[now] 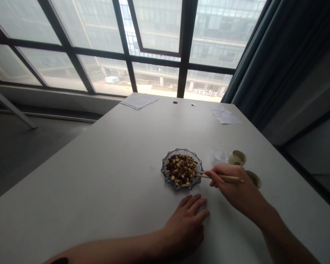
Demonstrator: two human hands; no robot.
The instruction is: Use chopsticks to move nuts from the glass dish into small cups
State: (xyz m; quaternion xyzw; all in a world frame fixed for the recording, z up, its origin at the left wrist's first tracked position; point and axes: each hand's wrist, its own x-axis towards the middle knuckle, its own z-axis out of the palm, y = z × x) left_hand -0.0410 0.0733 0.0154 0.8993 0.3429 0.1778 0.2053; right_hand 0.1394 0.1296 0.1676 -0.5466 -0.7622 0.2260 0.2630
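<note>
Cannot fully see 1 cup (255, 179) behind the right hand (233, 189), toward the tabletop's (104, 176) right edge, or tips of 2 chopsticks (232, 179) among seeds (180, 168).

Dark-framed windows (183, 55) across the back, a hazy building (217, 29) outside, probably glass-fronted, a dark blue curtain (266, 55) hanging at right, stacked white papers (139, 102) at centre-left, loose sheets (224, 115) nearer the curtain, gray floor (30, 150) at far left
</note>
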